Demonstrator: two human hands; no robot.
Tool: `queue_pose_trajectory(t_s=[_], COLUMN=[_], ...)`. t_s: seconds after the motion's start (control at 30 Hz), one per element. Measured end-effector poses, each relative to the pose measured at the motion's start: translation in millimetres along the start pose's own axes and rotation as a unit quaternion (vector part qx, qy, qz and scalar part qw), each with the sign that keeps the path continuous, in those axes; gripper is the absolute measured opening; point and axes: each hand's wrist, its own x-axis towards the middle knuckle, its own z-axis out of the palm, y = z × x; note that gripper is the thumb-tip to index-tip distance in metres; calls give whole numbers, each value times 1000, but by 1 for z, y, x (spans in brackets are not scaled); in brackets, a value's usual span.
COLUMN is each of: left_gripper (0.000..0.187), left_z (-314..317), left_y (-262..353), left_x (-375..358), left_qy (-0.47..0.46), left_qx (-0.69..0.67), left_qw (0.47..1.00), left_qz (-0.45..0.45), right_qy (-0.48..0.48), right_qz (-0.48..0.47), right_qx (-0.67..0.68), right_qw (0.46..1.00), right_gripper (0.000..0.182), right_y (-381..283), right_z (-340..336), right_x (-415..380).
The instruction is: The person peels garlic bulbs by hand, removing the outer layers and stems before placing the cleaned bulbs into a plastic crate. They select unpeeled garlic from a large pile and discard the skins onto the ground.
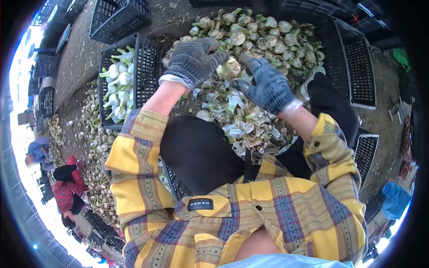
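Note:
A pale garlic bulb (229,69) is between my two gloved hands, above a heap of loose skins. My left hand (193,61), in a dark grey knit glove, is closed on the bulb, its thumb against the upper side. To the right of the bulb, my right hand (267,85) wears a grey-blue knit glove. Its thumb and fingers are apart with a gap between them. Papery garlic skins (237,120) lie below both hands. Just beyond them spreads a pile of untrimmed garlic bulbs (268,38).
A black crate (149,67) at my left holds cleaned white garlic (119,85). Another black crate (359,67) stands at the right, beyond my knee. More garlic (100,147) covers the ground to the left, where a person in red (65,194) sits. A blue bag (395,199) lies far right.

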Motion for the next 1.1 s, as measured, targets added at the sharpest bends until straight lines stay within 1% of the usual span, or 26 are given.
queue_pose_trajectory(t_s=[0.03,0.07,0.1,0.17,0.23,0.27,0.3,0.33,0.37,0.4,0.47,0.5,0.53,0.6,0.63,0.67,0.73,0.77,0.8,0.87,0.9,0.97,1.0,1.03,1.07,1.1], left_gripper=[38,37,38,39,37,37,43,48,51,51,49,46,46,42,39,39,36,35,35,36,36,36,37,38,38,38], left_z=[-1,-5,-10,-8,-3,0,3,8,24,39,61,67,73,80,82,82,84,82,84,84,83,79,79,78,80,82], left_y=[19,40,58,78,90,94,98,98,87,81,82,82,76,64,58,54,48,50,49,48,49,49,48,48,47,47], left_x=[-2,-5,-7,-12,-18,-21,-25,-29,-33,-37,-45,-50,-50,-45,-45,-46,-48,-49,-51,-54,-55,-54,-54,-55,-55,-56], left_qy=[-16,-31,-49,-28,-1,1,40,76,125,124,134,109,109,157,164,165,188,182,183,170,164,165,165,164,164,171], left_qx=[11,22,30,27,42,45,-112,-266,-221,-221,-351,-388,-390,-377,-334,-335,-238,-187,-190,-104,-108,-106,-104,-70,-70,-47], left_qw=[1000,999,998,999,999,999,992,958,965,965,916,901,899,905,923,922,951,963,962,977,977,977,978,983,983,984], left_qz=[13,24,11,16,12,12,-31,-74,-66,-65,-140,-161,-166,-118,-102,-104,-65,-70,-73,-73,-89,-85,-79,-46,-46,-34], right_qy=[37,44,21,2,58,61,67,72,40,41,-48,-48,-53,-75,-94,-97,-87,-81,-84,-77,-79,-7,-8,-87,-161,-168], right_qz=[-15,-20,-39,-61,-74,-76,-78,-77,-8,-7,79,69,71,85,89,89,38,47,49,12,12,-121,-121,10,140,131], right_qx=[-23,-20,-15,-10,-5,-4,60,125,180,180,342,282,281,404,419,418,431,447,445,388,387,222,222,362,486,470], right_qw=[999,999,999,998,996,995,993,986,983,983,935,956,955,908,899,899,897,890,890,918,918,968,967,928,847,857], right_gripper=[57,51,48,46,37,37,36,36,39,39,44,45,45,44,42,42,39,37,37,37,37,39,39,42,44,47], right_y=[4,9,14,20,21,23,26,28,33,36,39,41,45,43,44,44,45,42,41,42,46,54,43,32,25,28], right_z=[2,1,-2,-6,-4,-4,-3,-2,1,1,0,0,5,10,9,10,13,14,14,15,17,24,15,2,-6,-6], right_x=[-2,-2,-2,-2,-6,-6,-4,-3,-2,1,5,8,10,11,9,9,8,6,7,7,7,9,6,3,1,3])
